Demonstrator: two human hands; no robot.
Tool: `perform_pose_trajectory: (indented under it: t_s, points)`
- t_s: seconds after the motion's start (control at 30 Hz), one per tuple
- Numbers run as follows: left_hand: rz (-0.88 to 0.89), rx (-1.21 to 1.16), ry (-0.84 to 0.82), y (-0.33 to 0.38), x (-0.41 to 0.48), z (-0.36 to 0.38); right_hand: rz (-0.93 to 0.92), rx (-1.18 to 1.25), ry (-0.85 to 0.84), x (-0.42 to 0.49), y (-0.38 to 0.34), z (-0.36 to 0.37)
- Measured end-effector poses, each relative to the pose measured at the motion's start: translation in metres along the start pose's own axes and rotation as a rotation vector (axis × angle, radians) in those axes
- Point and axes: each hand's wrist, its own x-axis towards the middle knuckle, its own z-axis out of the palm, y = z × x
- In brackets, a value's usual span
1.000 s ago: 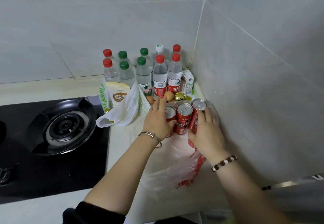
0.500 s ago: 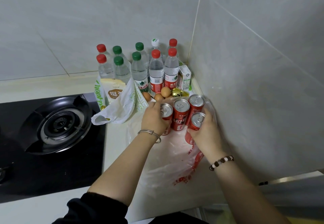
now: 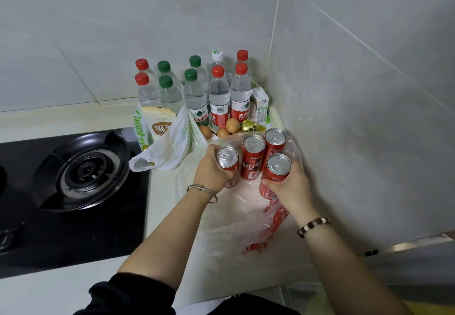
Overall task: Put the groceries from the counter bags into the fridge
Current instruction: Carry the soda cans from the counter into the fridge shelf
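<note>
Left hand [image 3: 211, 167] is wrapped round the leftmost red can [image 3: 227, 159], fingers curled on its side, top showing. Right hand [image 3: 290, 186] grasps the nearest can [image 3: 278, 167] from the right, thumb in front. Under that right hand I see more red, maybe another can lying low in the bag; I can't tell for sure. Two more cans stand free, the middle can [image 3: 253, 157] and the back can [image 3: 275, 142], close against the held ones. All four sit on the spread clear plastic bag [image 3: 234, 228] on the counter [image 3: 162, 191], in the corner by the tiled wall [image 3: 344, 117]. The fridge is not in view, so by my read these cans are a long way from put away.

Risks from here:
- **Tight packing:** lifting either held can at a tilt could clip the middle can and tip it.
- **Eggs:** a tipped can would fall toward the loose eggs [image 3: 232, 125] just behind, unboxed beside a gold-wrapped item [image 3: 248, 126], and could crack them.
- **Bag film:** it bunches near the can bases and could drag up with a lift, pulling the free cans over.
- **Hold:** one can per hand, side grasp on smooth metal, so a slip on the carry is possible.
- **Bottles:** the water bottles [image 3: 219, 100] stand in rows behind, tall and narrow, so a knock could topple them.
- **Left side:** the white bag [image 3: 170, 147] slumps beside the gas burner [image 3: 86, 169], and a rolling can could end up there.
</note>
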Motion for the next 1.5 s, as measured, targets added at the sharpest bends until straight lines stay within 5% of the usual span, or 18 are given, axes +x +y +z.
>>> perform_pose_trajectory:
  t_s: [0.37,0.77,0.97,1.5]
  points:
    - [-0.049,-0.140,0.162,0.003,-0.024,0.010,-0.066,0.067,-0.034,-0.006,-0.001,0.001]
    - [0.057,-0.329,0.324,0.018,-0.089,-0.077,-0.402,0.217,-0.136,-0.058,-0.068,0.014]
    - [0.006,-0.343,0.481,-0.003,-0.175,-0.133,-0.520,0.241,-0.351,-0.120,-0.098,0.050]
    - [-0.351,-0.321,1.133,-0.076,-0.522,-0.209,-0.720,0.190,-1.252,-0.415,-0.104,0.126]
